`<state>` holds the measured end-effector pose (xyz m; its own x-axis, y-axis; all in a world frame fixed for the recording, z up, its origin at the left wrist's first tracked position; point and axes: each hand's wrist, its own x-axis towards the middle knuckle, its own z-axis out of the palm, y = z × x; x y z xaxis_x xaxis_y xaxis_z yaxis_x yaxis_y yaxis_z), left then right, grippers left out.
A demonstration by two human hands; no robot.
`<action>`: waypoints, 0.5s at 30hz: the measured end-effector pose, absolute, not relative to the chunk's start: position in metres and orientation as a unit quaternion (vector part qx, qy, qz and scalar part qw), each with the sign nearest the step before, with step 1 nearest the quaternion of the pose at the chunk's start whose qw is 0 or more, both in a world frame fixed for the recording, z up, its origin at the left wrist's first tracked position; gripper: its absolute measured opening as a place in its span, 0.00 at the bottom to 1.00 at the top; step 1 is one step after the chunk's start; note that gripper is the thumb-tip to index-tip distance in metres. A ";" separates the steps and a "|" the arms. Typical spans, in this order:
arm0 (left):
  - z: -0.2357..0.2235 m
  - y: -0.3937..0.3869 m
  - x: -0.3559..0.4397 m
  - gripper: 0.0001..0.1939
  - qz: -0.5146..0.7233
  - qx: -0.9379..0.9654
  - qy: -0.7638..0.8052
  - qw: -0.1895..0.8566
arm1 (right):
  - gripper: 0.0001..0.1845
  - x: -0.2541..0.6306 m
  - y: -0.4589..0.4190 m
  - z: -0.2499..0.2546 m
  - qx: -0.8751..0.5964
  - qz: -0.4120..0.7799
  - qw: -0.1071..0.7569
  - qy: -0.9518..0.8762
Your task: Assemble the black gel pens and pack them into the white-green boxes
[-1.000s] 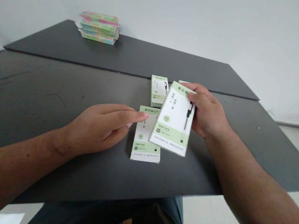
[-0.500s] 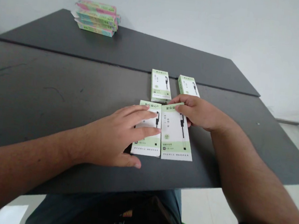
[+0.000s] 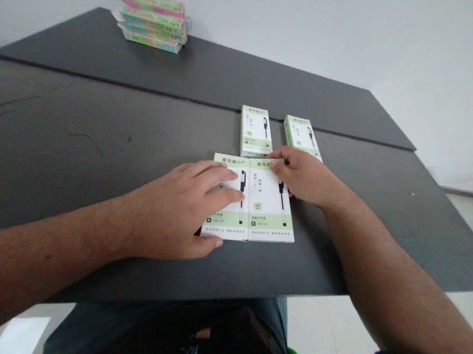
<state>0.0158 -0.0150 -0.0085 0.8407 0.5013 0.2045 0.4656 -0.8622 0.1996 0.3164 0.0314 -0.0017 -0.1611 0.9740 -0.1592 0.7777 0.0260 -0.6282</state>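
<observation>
Two white-and-green pen boxes lie face up near the table's front edge, long sides touching. Over the left pen box (image 3: 226, 229) rests my left hand (image 3: 186, 205), its fingers spread across the printed face and its thumb near the lower left corner. My right hand (image 3: 300, 172) grips the top right corner of the right pen box (image 3: 269, 206), thumb on the face and other fingers at the far edge and side, partly hidden. Just beyond stand a stack of like pen boxes (image 3: 255, 127) and another pen box (image 3: 302, 132), partly covered by my right hand.
The dark grey table (image 3: 75, 143) has a seam in front of a rear panel (image 3: 251, 71). Several colourful packages (image 3: 153, 22) are piled at the back left, near the white wall (image 3: 298, 26). My lap is below the front edge.
The right pen box has shifted left and now lies flush against the left one, their edges level. Both hands have moved slightly left with the boxes.
</observation>
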 end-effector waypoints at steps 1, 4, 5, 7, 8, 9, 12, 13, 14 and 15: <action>-0.009 -0.015 0.016 0.37 0.127 0.956 0.256 0.072 | 0.12 0.315 0.031 -0.002 -0.629 0.275 0.147 -0.712; -0.010 -0.015 0.017 0.35 0.136 0.954 0.257 0.074 | 0.15 0.314 0.030 -0.007 -0.613 0.202 0.134 -0.752; -0.010 -0.015 0.017 0.34 0.139 0.954 0.256 0.072 | 0.17 0.314 0.029 -0.009 -0.608 0.188 0.135 -0.760; -0.009 -0.016 0.019 0.30 0.140 0.955 0.254 0.066 | 0.19 0.313 0.028 -0.013 -0.605 0.173 0.135 -0.765; -0.008 -0.017 0.020 0.28 0.139 0.956 0.252 0.062 | 0.19 0.313 0.027 -0.014 -0.605 0.170 0.135 -0.766; -0.007 -0.018 0.021 0.26 0.138 0.957 0.250 0.056 | 0.20 0.312 0.027 -0.015 -0.605 0.169 0.136 -0.766; -0.004 -0.023 0.025 0.20 0.140 0.958 0.247 0.032 | 0.20 0.308 0.024 -0.015 -0.601 0.168 0.145 -0.768; -0.004 -0.024 0.026 0.19 0.142 0.959 0.245 0.023 | 0.20 0.307 0.023 -0.015 -0.602 0.166 0.149 -0.767; -0.003 -0.025 0.027 0.19 0.146 0.958 0.244 0.015 | 0.20 0.306 0.023 -0.016 -0.602 0.164 0.154 -0.766; -0.003 -0.025 0.028 0.19 0.151 0.958 0.242 0.007 | 0.20 0.305 0.022 -0.016 -0.603 0.163 0.160 -0.764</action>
